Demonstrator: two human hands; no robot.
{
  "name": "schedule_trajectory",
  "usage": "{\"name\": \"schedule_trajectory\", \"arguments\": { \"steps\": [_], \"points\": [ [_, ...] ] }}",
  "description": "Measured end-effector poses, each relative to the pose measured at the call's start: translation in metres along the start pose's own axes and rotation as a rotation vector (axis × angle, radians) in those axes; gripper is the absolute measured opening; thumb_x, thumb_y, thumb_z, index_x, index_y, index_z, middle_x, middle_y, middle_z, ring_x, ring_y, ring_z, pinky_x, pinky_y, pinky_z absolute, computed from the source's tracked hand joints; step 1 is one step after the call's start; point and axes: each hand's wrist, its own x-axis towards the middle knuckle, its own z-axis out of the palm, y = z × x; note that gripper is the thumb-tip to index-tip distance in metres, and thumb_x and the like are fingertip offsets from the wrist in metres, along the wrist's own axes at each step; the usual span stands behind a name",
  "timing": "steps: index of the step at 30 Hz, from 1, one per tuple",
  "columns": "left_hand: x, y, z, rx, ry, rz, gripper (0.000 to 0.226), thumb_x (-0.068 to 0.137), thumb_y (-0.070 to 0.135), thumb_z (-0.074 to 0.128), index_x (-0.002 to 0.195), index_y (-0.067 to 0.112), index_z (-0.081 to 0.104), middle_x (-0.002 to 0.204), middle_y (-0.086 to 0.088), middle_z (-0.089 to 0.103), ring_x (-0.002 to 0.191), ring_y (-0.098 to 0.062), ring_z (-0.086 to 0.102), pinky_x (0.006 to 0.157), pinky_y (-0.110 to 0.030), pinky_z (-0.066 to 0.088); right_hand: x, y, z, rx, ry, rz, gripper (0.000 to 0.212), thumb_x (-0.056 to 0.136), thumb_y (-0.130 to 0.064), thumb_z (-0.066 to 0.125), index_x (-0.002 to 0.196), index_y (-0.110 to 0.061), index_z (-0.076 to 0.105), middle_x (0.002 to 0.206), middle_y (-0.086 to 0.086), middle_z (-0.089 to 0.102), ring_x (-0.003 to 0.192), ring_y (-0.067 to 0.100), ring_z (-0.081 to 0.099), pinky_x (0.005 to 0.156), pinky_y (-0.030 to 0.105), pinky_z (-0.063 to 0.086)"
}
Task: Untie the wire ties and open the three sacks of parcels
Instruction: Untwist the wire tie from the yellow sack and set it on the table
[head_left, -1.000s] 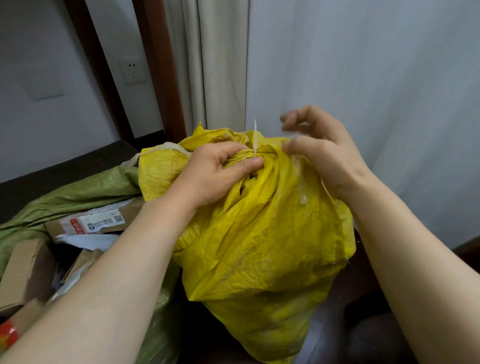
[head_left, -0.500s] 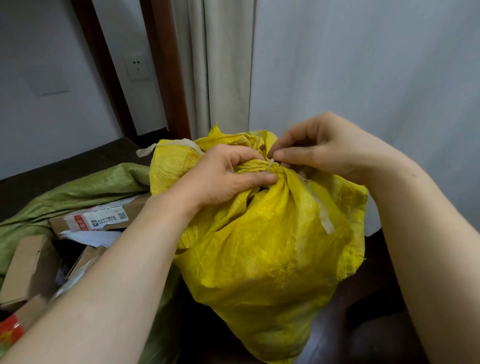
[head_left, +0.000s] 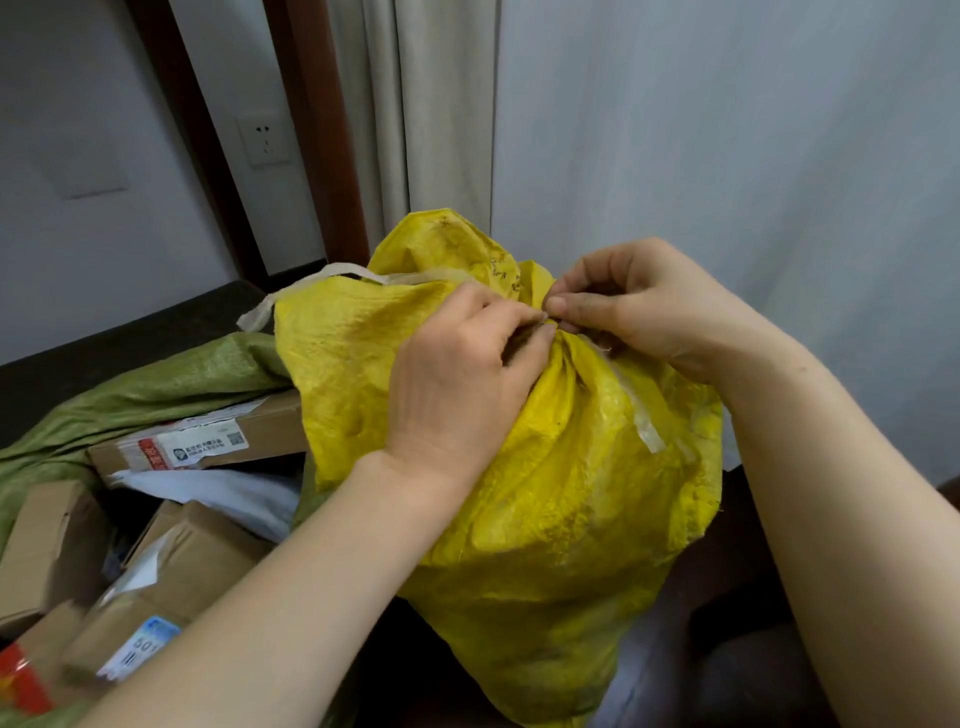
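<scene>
1. The yellow sack (head_left: 545, 467) stands upright just in front of you on a dark surface, close to the pale wall; the green sack (head_left: 182, 379) lies at your left with cardboard parcels (head_left: 208, 441) showing in it.
2. Your left hand (head_left: 457, 379) has its fingers curled round the bunched neck; your right hand (head_left: 639, 306) pinches thumb against forefinger at what looks like the wire tie (head_left: 544, 315); it shows only as a pale speck, so I cannot tell how far it is undone.
3. The woven plastic looks thin, crinkly and slick; it will likely slide under a loose grip, so clamp the neck just below the tie, not the bulging body.
4. The tie should be stiff and springy; take its free end at the tip and unwind it.
5. The sack looks full and may tip; steady it with the left hand.
6. The green sack looks open; this one is not yet; a third is not in view.
</scene>
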Motion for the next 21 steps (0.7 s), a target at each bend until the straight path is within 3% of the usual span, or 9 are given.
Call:
{"name": "schedule_trajectory", "arguments": {
  "steps": [7, 12, 17, 21],
  "points": [
    [0.004, -0.001, 0.011, -0.126, -0.07, -0.145, 0.025, 0.077, 0.033, 0.069, 0.094, 0.017, 0.076, 0.089, -0.002, 0.066, 0.08, -0.016, 0.063, 0.07, -0.031, 0.047, -0.005, 0.008, -0.003, 0.064, -0.026, -0.005, 0.022, 0.089, -0.007, 0.06, 0.071, -0.018, 0.064, 0.049, -0.011, 0.058, 0.044, -0.002, 0.048, 0.047, 0.01, 0.043],
    [0.004, -0.005, 0.022, -0.263, -0.031, -0.079, 0.016, 0.072, 0.022, 0.073, 0.079, 0.008, 0.076, 0.078, -0.004, 0.066, 0.075, -0.009, 0.057, 0.067, -0.028, 0.046, -0.012, 0.008, -0.01, 0.073, -0.034, 0.012, 0.015, 0.085, -0.006, 0.064, 0.073, -0.016, 0.066, 0.051, -0.009, 0.06, 0.046, 0.002, 0.051, 0.044, 0.011, 0.045],
    [-0.003, 0.0, 0.038, -0.241, 0.009, 0.008, 0.01, 0.074, 0.018, 0.074, 0.078, 0.009, 0.076, 0.077, -0.005, 0.067, 0.076, -0.013, 0.055, 0.067, -0.033, 0.046, -0.018, -0.003, -0.029, -0.121, 0.01, 0.051, 0.004, 0.079, -0.007, 0.072, 0.08, -0.011, 0.071, 0.068, 0.003, 0.07, 0.062, 0.016, 0.066, 0.053, 0.022, 0.058],
    [-0.003, 0.008, 0.047, -0.249, 0.022, 0.035, 0.01, 0.074, 0.017, 0.074, 0.078, 0.008, 0.075, 0.077, -0.006, 0.067, 0.074, -0.024, 0.061, 0.067, -0.036, 0.05, -0.021, -0.008, -0.036, -0.342, 0.021, 0.059, 0.004, 0.079, -0.006, 0.072, 0.078, -0.01, 0.072, 0.072, 0.007, 0.072, 0.058, 0.02, 0.068, 0.059, 0.027, 0.06]
  ]
}}
